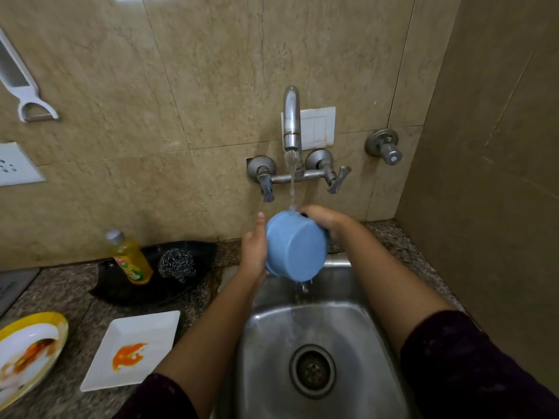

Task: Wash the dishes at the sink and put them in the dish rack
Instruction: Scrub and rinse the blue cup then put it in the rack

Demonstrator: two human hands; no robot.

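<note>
I'm gripping the blue cup (295,252) with my right hand (325,220) under running water (292,182), my left hand (253,252) pressing flat against it.

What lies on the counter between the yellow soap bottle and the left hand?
In the head view, a steel wool scrubber lies there, on the black tray beside the bottle.

Left hand (254,252), right hand (325,220) bare; forearms (211,322) bare; dark maroon speckled sleeves (472,367) covering upper forearms.
</note>
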